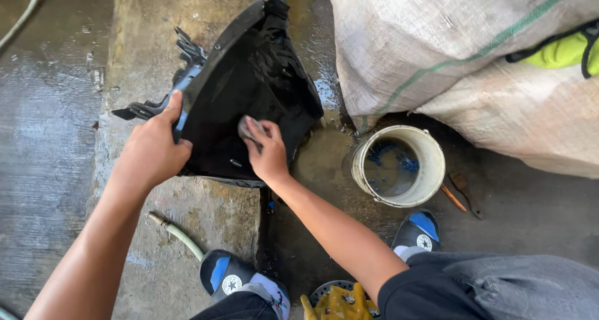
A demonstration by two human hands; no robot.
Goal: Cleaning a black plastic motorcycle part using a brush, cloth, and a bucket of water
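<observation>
Wet concrete floor (56, 145): left hand (153, 148) closed on the black panel's (262, 89) edge, propping it; right hand (268, 151) presses a grey pad (246, 128) against it. Slick plastic could slip, or knock the bucket (399, 165).

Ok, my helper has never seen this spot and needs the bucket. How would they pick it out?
Start at the big woven sacks on the right. Just below them, on the wet concrete floor, stands the bucket. It is the only round, cream-coloured open container, holding murky water with something blue inside, right of the black plastic panel.
</observation>
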